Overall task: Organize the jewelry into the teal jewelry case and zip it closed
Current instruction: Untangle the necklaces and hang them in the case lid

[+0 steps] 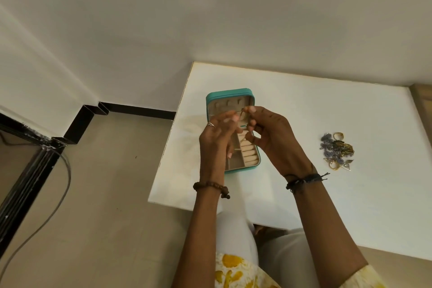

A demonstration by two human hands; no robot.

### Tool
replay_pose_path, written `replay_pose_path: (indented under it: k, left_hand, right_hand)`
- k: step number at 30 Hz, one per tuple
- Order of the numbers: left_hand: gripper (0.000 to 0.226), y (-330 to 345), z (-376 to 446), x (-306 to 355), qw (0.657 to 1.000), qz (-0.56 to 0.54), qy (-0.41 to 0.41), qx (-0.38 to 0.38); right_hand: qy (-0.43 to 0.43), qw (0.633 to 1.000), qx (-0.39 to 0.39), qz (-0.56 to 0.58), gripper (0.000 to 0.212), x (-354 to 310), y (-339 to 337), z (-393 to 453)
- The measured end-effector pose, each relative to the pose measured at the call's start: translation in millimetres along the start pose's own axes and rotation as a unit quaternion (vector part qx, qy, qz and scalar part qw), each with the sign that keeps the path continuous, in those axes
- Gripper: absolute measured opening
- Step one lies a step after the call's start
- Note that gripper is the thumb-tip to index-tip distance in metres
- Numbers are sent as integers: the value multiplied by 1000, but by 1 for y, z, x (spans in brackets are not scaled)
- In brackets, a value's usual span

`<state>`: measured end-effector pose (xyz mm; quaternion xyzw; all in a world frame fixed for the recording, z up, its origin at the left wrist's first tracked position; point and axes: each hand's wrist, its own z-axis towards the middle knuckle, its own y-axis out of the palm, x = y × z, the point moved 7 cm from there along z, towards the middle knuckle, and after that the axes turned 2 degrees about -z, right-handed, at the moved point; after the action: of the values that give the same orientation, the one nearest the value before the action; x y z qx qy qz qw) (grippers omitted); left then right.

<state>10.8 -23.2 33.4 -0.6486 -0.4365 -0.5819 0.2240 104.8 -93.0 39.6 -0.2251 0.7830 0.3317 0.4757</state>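
Observation:
The teal jewelry case (211,97) lies open on the white table (304,112), its beige lid pocket at the far end and ring rolls and compartments nearer me. Both hands are raised over it. My right hand (273,138) pinches the top of a thin gold chain (243,124) that hangs down toward the case. My left hand (216,138) has its fingertips at the chain's upper end; whether they grip it is unclear. A pile of loose jewelry (336,151), gold and blue-grey pieces, lies to the right on the table.
The table's left edge (173,128) runs beside the case, with beige floor beyond it. A dark framed panel (25,170) and a grey cable (53,199) lie on the floor at the left. White walls stand behind the table.

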Motion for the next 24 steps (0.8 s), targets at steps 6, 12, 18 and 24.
replay_pose_path:
  k: [6, 12, 18, 24]
  left_hand:
    - [13, -4, 2, 2, 996, 51, 36, 63]
    - [6, -19, 1, -6, 982, 45, 26, 184]
    - [40, -16, 7, 3, 965, 133, 70, 217]
    - [78, -15, 25, -7, 969, 147, 19, 199]
  right_hand:
    - [0, 999, -2, -45, 14, 4, -2, 6]
    - [-57, 984, 36, -164, 8, 6, -4, 9]
    - [-224, 855, 255, -393, 11, -2, -2, 7]
    - [-258, 875, 205, -355, 12, 1, 2, 23]
